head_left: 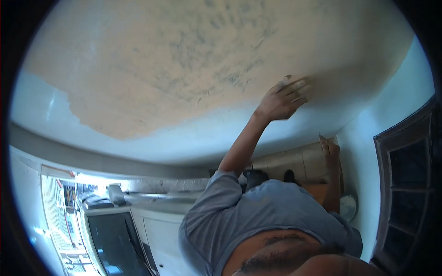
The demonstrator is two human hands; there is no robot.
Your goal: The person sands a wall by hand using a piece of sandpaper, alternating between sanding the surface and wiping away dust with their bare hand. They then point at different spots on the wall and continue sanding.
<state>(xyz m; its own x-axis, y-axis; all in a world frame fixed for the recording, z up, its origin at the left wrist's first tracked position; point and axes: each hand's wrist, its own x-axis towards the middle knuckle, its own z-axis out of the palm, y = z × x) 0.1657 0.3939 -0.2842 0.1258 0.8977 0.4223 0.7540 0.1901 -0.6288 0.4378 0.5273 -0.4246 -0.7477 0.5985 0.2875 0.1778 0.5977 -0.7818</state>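
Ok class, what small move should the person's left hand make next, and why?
I'd probably shift the left hand a little toward the dark marks: it is near the lower edge of the tan patch, while those marks show just beside it. Whether it holds something is unclear.

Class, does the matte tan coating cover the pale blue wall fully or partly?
Partly: beneath the matte tan coating, a strip of pale blue wall shows.
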